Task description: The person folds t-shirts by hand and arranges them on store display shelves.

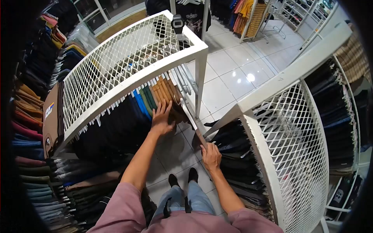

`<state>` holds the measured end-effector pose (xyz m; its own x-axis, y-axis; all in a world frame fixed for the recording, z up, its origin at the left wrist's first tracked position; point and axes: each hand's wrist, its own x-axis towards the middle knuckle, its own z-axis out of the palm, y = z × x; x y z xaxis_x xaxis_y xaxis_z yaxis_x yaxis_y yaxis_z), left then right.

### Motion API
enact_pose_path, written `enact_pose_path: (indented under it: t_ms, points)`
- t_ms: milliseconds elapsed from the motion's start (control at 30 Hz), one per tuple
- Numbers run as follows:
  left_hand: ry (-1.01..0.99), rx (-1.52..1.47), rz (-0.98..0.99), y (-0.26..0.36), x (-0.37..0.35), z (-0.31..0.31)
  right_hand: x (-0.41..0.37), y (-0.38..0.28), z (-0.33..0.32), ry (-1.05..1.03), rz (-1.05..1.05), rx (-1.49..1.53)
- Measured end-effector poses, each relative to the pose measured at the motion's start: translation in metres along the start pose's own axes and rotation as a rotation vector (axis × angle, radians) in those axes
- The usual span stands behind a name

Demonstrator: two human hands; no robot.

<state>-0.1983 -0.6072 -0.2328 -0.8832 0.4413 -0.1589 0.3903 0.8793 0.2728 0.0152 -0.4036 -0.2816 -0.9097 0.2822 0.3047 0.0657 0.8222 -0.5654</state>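
Note:
My left hand point(162, 117) is stretched forward with its fingers spread, resting against the tan hanging garments point(163, 90) under the left mesh-topped rack. Green garments point(147, 98) and a blue garment point(141, 104) hang beside them, followed by a dark row. My right hand point(211, 156) is closed around the near end of a narrow brownish garment point(201, 138), seen almost edge-on. A white strip point(189, 113), perhaps part of a hanger, runs on from it towards the rack's end. Several white hangers point(185, 79) stick out beside the tan garments.
The left white rack point(134, 83) and the right white rack point(297, 149) stand on either side of a tiled aisle point(227, 64). A folded brown garment point(53, 116) drapes over the left rack's end. Dark clothes point(237, 153) hang under the right rack.

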Motion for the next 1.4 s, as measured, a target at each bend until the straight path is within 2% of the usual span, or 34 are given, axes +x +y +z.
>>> enact_pose_path:
  t_ms: [33,133,433,533,567,633,700,767,867,933,1033,1100,1167,1267,1400]
  points:
    - [0.010,0.006,0.014,-0.003,-0.004,0.006,-0.004,0.000,-0.007,0.018,0.001,-0.001]
    - [0.094,-0.295,0.159,0.001,-0.024,0.012,-0.015,-0.005,-0.027,0.063,-0.016,-0.021]
    - [0.131,-0.415,0.346,0.053,-0.087,-0.035,-0.083,-0.044,-0.113,0.139,-0.004,-0.075]
    - [0.223,-0.388,0.573,0.065,-0.100,-0.046,-0.111,-0.066,-0.151,0.112,0.002,-0.102]
    - [0.220,-0.390,0.586,0.069,-0.103,-0.052,-0.119,-0.074,-0.163,0.130,-0.021,-0.116]
    - [0.251,-0.313,0.813,0.077,-0.111,-0.066,-0.134,-0.093,-0.188,0.129,-0.063,-0.105]
    - [0.173,-0.377,0.936,0.086,-0.121,-0.083,-0.152,-0.111,-0.208,0.163,-0.001,-0.156]
    - [0.065,-0.423,0.918,0.104,-0.149,-0.119,-0.168,-0.126,-0.231,0.243,0.022,-0.147]
    - [0.068,-0.488,0.978,0.134,-0.182,-0.151,-0.186,-0.156,-0.259,0.522,0.076,-0.245]
    - [0.065,-0.533,1.022,0.157,-0.210,-0.177,-0.206,-0.165,-0.273,0.595,0.108,-0.380]
    - [0.055,-0.541,1.126,0.183,-0.242,-0.197,-0.234,-0.178,-0.287,0.648,0.156,-0.554]
    - [0.086,-0.580,1.217,0.198,-0.255,-0.203,-0.251,-0.180,-0.291,0.717,0.223,-0.581]
    - [-0.003,-0.566,1.261,0.212,-0.268,-0.207,-0.261,-0.189,-0.299,0.776,0.246,-0.607]
    - [0.043,-0.550,1.309,0.233,-0.296,-0.210,-0.274,-0.195,-0.310,0.822,0.303,-0.565]
    - [-0.175,-0.648,1.366,0.258,-0.319,-0.207,-0.295,-0.194,-0.326,0.775,0.331,-0.576]
